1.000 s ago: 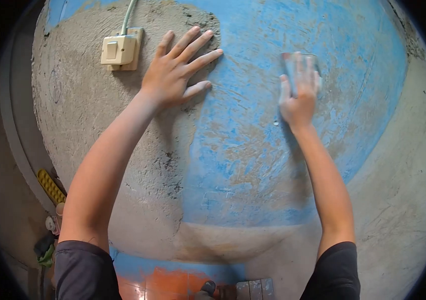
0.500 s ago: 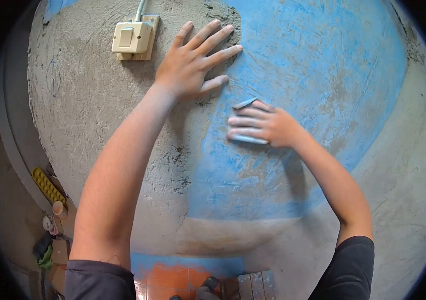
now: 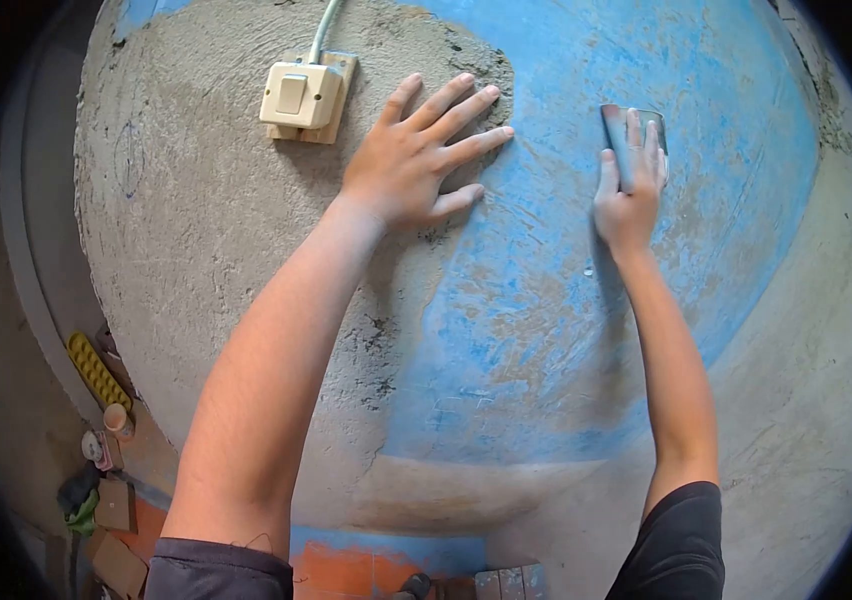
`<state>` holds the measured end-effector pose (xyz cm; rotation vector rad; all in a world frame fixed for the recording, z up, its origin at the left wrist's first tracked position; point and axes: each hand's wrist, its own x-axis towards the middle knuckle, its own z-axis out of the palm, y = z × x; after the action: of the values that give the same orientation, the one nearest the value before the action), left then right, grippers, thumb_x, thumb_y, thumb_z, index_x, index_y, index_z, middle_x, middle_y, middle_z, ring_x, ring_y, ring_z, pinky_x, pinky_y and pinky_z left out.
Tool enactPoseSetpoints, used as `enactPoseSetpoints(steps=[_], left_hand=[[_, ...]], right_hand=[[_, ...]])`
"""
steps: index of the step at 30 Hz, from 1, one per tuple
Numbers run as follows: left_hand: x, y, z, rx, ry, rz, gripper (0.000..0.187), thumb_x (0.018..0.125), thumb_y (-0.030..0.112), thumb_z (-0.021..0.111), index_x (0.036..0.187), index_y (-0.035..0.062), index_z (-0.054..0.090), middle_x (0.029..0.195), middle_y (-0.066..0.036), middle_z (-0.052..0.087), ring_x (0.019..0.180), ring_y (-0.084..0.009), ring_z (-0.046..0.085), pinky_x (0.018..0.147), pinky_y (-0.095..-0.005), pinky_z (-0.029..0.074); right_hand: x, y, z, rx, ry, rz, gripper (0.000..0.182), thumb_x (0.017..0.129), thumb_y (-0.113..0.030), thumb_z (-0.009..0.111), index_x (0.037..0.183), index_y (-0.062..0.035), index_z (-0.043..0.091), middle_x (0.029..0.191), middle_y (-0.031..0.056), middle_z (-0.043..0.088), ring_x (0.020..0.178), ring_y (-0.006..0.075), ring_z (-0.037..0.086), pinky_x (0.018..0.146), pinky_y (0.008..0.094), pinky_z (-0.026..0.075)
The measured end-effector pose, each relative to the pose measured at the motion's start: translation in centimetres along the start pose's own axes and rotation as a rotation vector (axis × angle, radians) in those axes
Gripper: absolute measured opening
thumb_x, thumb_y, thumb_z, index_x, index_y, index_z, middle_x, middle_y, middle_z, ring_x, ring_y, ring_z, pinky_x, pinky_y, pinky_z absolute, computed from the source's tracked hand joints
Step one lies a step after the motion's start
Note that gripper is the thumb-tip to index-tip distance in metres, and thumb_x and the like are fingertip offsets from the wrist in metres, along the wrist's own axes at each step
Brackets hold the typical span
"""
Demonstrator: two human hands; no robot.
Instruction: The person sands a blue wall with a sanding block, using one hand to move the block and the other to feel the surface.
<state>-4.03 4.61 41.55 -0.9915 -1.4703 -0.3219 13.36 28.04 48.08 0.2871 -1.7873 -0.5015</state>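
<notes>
My left hand [image 3: 421, 155] lies flat on the rough grey plaster, fingers spread, its fingertips near the edge of the blue paint. Pale dust coats its fingers and wrist. Higher on the right, my right hand [image 3: 634, 195] presses a folded piece of sandpaper [image 3: 622, 145] against the blue painted part of the wall [image 3: 566, 260]. Its fingers lie over the sheet, whose edges show on both sides of them. Worn grey patches and scratches run through the blue around it.
A cream light switch [image 3: 292, 95] on a wooden block, with a cable [image 3: 324, 30] rising from it, sits left of my left hand. A yellow tray with round hollows [image 3: 98, 370], a cup [image 3: 118, 422] and cardboard pieces [image 3: 116, 506] lie low at left. Orange flooring [image 3: 336, 572] shows below.
My right hand has moved up and to the right across the blue paint with the sandpaper, turning its fingers upward. My left hand stays on the same spot; the view has shifted slightly.
</notes>
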Motion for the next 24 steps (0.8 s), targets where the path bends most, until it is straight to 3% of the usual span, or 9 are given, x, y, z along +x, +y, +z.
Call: enactPoseSetpoints(steps=[3, 6, 9, 12, 14, 16, 19, 22, 24], left_hand=[[0.0, 0.0, -0.1, 0.022, -0.021, 0.001, 0.065, 0.097, 0.067, 0.05, 0.158, 0.0495, 0.031, 0.17, 0.005, 0.025, 0.158, -0.0154, 0.017, 0.131, -0.0488, 0.005], [0.1, 0.1, -0.1, 0.033, -0.028, -0.009, 0.066, 0.097, 0.066, 0.05, 0.158, 0.0496, 0.03, 0.17, 0.005, 0.024, 0.158, -0.0152, 0.016, 0.132, -0.0488, 0.005], [0.2, 0.0, 0.0, 0.03, -0.013, -0.009, 0.066, 0.097, 0.066, 0.052, 0.158, 0.0494, 0.031, 0.17, 0.005, 0.025, 0.158, -0.015, 0.017, 0.132, -0.0489, 0.005], [-0.1, 0.1, -0.2, 0.008, -0.006, -0.005, 0.066, 0.097, 0.064, 0.053, 0.157, 0.0488, 0.032, 0.17, 0.004, 0.026, 0.158, -0.0151, 0.018, 0.132, -0.0491, 0.006], [0.2, -0.1, -0.1, -0.01, 0.012, 0.0, 0.065, 0.097, 0.062, 0.054, 0.157, 0.048, 0.034, 0.169, 0.004, 0.027, 0.158, -0.0152, 0.019, 0.131, -0.049, 0.006], [0.1, -0.2, 0.3, -0.034, 0.03, 0.001, 0.064, 0.097, 0.06, 0.054, 0.157, 0.047, 0.035, 0.169, 0.004, 0.027, 0.158, -0.0156, 0.019, 0.131, -0.0488, 0.007], [0.0, 0.0, 0.0, 0.008, 0.028, 0.002, 0.065, 0.097, 0.06, 0.055, 0.157, 0.0459, 0.035, 0.169, 0.004, 0.027, 0.158, -0.0157, 0.019, 0.131, -0.0483, 0.008], [-0.1, -0.1, -0.2, 0.01, 0.02, 0.001, 0.065, 0.096, 0.059, 0.056, 0.157, 0.0455, 0.036, 0.169, 0.004, 0.028, 0.157, -0.0159, 0.02, 0.131, -0.0481, 0.009], [0.0, -0.2, -0.1, -0.005, 0.033, -0.002, 0.064, 0.097, 0.057, 0.057, 0.157, 0.0454, 0.036, 0.169, 0.004, 0.028, 0.157, -0.0163, 0.02, 0.131, -0.0483, 0.009]], right_hand=[[-3.0, -2.6, 0.1, -0.14, -0.281, -0.431, 0.063, 0.082, -0.002, 0.063, 0.141, -0.0242, 0.064, 0.149, 0.0105, 0.058, 0.141, 0.0257, 0.051, 0.119, 0.0476, 0.036], [-3.2, -1.3, 1.4, 0.2, -0.539, -0.813, 0.056, 0.08, -0.002, 0.064, 0.133, -0.0207, 0.068, 0.144, 0.0131, 0.061, 0.138, 0.0267, 0.053, 0.117, 0.0438, 0.038], [1.6, -1.2, -1.5, -0.025, -0.083, -0.126, 0.05, 0.081, -0.002, 0.064, 0.126, -0.0218, 0.072, 0.14, 0.0123, 0.063, 0.135, 0.0263, 0.056, 0.115, 0.0419, 0.041], [-0.5, -2.5, 0.1, -0.017, -0.026, -0.133, 0.048, 0.081, -0.002, 0.064, 0.123, -0.0229, 0.074, 0.138, 0.0116, 0.065, 0.132, 0.0264, 0.058, 0.113, 0.0417, 0.043], [-3.5, -4.3, 0.2, 0.091, -0.501, -0.71, 0.039, 0.086, -0.009, 0.066, 0.123, -0.0201, 0.073, 0.139, 0.0123, 0.064, 0.133, 0.028, 0.057, 0.114, 0.046, 0.042], [-4.0, -3.2, 1.6, 0.154, -0.512, -0.941, 0.037, 0.09, -0.011, 0.065, 0.126, -0.0186, 0.071, 0.143, 0.0123, 0.062, 0.135, 0.0319, 0.055, 0.115, 0.0498, 0.04], [-1.1, 0.5, 1.0, -0.065, -0.05, -0.24, 0.041, 0.091, -0.01, 0.063, 0.13, -0.0168, 0.069, 0.147, 0.0122, 0.059, 0.138, 0.0345, 0.052, 0.116, 0.0509, 0.039], [-0.7, -2.1, 0.8, -0.162, 0.044, -0.136, 0.046, 0.087, -0.009, 0.064, 0.133, -0.0155, 0.068, 0.149, 0.012, 0.058, 0.142, 0.0329, 0.049, 0.118, 0.0492, 0.036], [-4.0, -4.6, 0.7, 0.122, -0.479, -0.532, 0.062, 0.08, -0.005, 0.064, 0.139, -0.0232, 0.065, 0.15, 0.0087, 0.058, 0.145, 0.0306, 0.047, 0.122, 0.0481, 0.03]])
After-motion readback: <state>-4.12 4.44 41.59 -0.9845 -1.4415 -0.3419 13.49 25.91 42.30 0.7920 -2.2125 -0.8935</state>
